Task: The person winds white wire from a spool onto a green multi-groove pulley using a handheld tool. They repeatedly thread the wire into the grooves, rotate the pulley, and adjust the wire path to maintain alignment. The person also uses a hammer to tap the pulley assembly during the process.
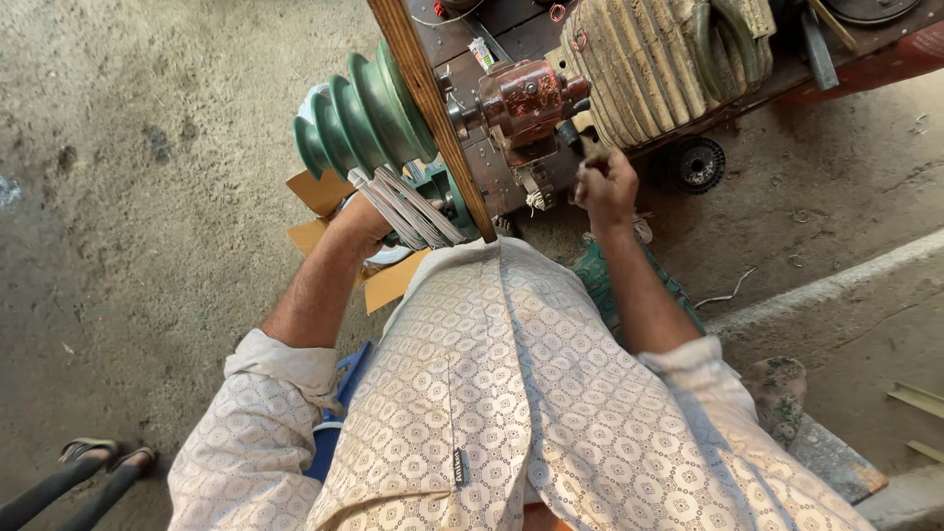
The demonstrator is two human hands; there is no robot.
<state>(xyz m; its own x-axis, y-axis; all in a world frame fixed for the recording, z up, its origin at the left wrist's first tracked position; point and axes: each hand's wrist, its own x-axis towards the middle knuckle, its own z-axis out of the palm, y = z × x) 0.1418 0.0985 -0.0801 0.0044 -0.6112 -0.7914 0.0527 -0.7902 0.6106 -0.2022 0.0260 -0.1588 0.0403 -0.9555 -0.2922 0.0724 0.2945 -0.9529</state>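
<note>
Seen from above: right hand point(607, 187) raised to the rusty red-brown metal housing point(528, 101) mounted on the dark wooden board point(447, 138), fingers curled tight around a small dark tool or part at the housing's lower right edge; too small and shadowed to name. Left hand point(362, 218) lower down, beside the bundle of pale grey wires point(411, 208) beneath the green stepped metal pulley point(362, 116); fingers hidden behind wrist and bundle, so no telling whether closed on the wires or merely resting against them.

Risks, judged from this layout:
- Slipping of the right grip off the small piece, knuckles then driven into the ribbed beige motor casing point(644, 61) just beside it.
- Wires snagging in the pulley grooves, lying as close as they do; any turn of the pulley likely to drag them, and the left hand along.
- Board standing on edge, tilted; a hard push perhaps enough to shift it toward the lap.
- Loose cardboard pieces point(324, 192) under the left forearm offering poor footing for anything set down.
- Small parts easily lost on the dusty concrete floor point(147, 197), near the black ribbed wheel point(700, 163).
</note>
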